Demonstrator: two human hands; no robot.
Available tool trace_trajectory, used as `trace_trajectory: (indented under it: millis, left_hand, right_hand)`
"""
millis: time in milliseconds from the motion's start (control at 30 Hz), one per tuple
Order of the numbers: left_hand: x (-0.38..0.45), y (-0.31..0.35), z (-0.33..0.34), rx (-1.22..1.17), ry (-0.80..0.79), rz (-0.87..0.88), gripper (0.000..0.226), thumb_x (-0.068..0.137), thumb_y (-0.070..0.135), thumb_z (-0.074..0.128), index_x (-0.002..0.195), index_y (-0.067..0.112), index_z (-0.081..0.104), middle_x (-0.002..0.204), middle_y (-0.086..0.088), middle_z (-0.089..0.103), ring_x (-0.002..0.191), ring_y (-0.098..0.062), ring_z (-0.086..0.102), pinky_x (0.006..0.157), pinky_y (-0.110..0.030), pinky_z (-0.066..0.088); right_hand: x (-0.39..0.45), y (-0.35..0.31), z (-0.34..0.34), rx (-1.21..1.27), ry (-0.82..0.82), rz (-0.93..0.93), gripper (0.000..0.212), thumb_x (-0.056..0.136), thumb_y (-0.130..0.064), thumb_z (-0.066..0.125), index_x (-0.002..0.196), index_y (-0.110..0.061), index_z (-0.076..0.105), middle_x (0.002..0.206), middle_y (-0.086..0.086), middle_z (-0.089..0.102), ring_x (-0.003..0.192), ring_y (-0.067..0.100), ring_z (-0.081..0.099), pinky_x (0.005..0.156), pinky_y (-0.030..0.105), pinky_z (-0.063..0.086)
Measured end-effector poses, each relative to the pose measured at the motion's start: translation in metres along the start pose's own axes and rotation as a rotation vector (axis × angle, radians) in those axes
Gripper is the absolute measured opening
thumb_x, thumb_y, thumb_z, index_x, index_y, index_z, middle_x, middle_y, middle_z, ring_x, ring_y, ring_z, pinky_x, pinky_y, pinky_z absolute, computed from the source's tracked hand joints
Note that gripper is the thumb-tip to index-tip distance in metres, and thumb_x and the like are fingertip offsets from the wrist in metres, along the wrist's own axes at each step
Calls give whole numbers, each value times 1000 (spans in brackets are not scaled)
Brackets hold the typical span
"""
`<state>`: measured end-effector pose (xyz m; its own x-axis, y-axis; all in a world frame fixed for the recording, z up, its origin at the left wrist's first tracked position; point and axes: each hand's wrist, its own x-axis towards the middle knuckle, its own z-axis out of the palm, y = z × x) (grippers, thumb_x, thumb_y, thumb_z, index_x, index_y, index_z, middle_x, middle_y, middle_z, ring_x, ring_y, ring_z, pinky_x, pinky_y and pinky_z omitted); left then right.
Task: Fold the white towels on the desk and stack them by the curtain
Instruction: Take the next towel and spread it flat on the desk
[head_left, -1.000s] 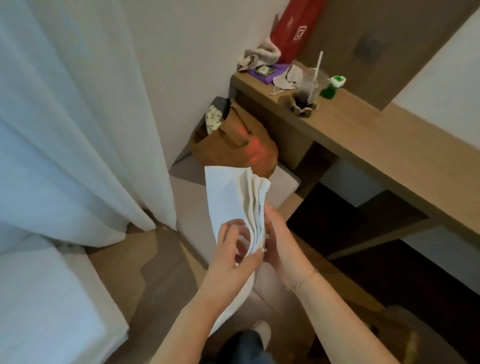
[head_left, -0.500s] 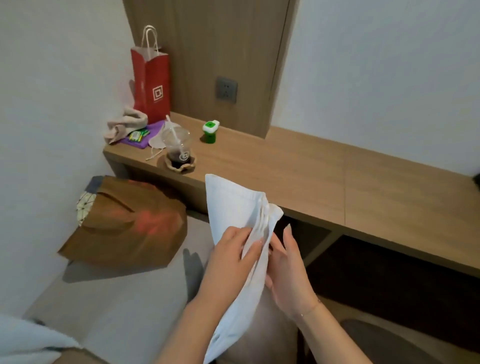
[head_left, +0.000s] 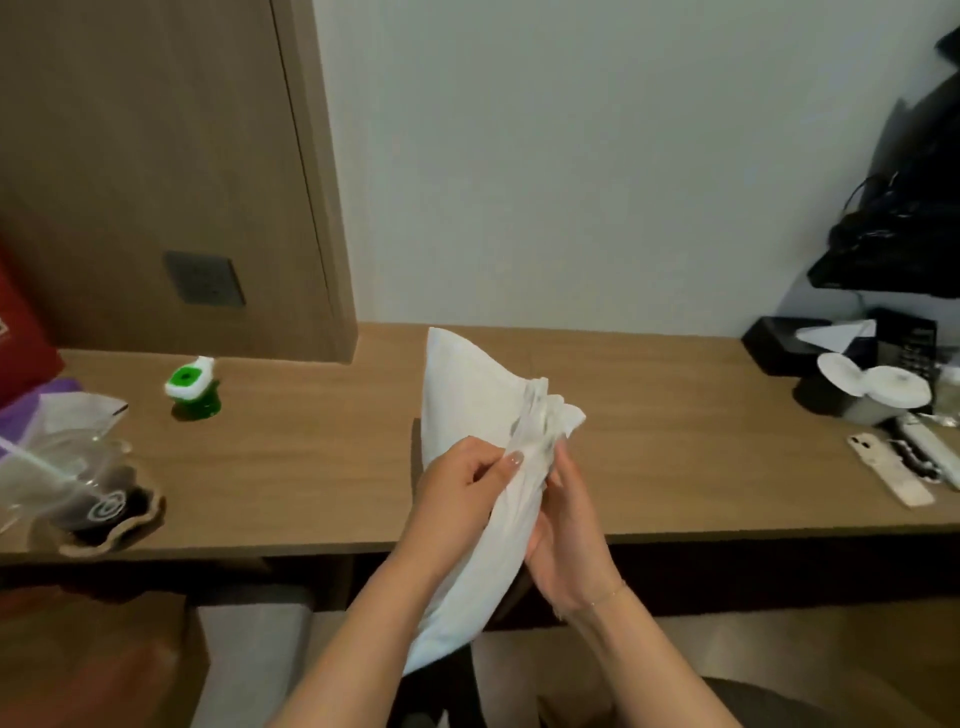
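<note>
Towels (head_left: 475, 415) in a bunched white bundle, held up at frame centre over the desk (head_left: 675, 467).
Soft, light and limp, the layers will likely slip apart unless pinched at the gathered edges, where the left hand (head_left: 457, 499) clasps them and the right hand (head_left: 563, 525) presses flat-fingered. How many towels is unclear; the bundle's lower end is hidden behind the forearms.

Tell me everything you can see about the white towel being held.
The white towel looks like soft plain cloth, gathered into loose folds with several layered edges bunched on its right. It is held upright in the air before the wooden desk, lower end hanging. The left hand pinches its layers; the right hand supports it from the right.
</note>
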<state>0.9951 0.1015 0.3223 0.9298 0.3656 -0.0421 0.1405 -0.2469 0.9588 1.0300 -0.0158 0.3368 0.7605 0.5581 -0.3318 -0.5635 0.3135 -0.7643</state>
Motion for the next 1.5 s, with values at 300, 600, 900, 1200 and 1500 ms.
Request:
trace_trajectory:
  millis: [300, 600, 900, 1200, 1500]
  left_hand:
    - [92, 17, 46, -33, -64, -27, 36, 97, 27, 57, 70, 3, 58, 76, -10, 59, 53, -12, 56, 56, -32, 48]
    - [177, 2, 108, -172, -47, -242, 41, 100, 18, 54, 59, 17, 60, 58, 6, 56, 54, -8, 55, 54, -17, 43]
    - [231, -17, 97, -1131, 310, -525, 38, 103, 32, 45, 134, 12, 55, 123, -9, 68, 113, -23, 64, 94, -40, 51]
    - [204, -25, -8, -1664, 527, -108, 71, 72, 6, 74, 138, 4, 49, 136, -18, 58, 132, -34, 48, 113, -50, 32]
    - [156, -44, -11, -1701, 521, 64, 93, 54, 0, 85, 140, 5, 47, 138, -20, 55, 130, -35, 51, 114, -51, 32]
  right_hand:
    - [75, -39, -45, 20, 212, -6, 49, 100, -43, 36, 114, -11, 70, 115, 18, 68, 102, 30, 66, 90, 42, 51]
    - [166, -73, -114, -229, 331, 46, 34, 101, -33, 46, 120, -10, 64, 106, 16, 72, 97, 29, 70, 81, 40, 58]
    - [222, -134, -207, -397, 568, -68, 24, 101, -26, 45, 103, -9, 61, 90, 7, 66, 78, 19, 62, 69, 31, 50]
    - [229, -184, -311, 130, 831, -59, 29, 97, -31, 48, 122, -19, 54, 116, 3, 65, 98, 22, 63, 88, 39, 52]
    - [205, -194, -304, 604, 789, -258, 17, 97, -22, 54, 111, -17, 60, 108, 5, 67, 96, 21, 65, 87, 38, 54]
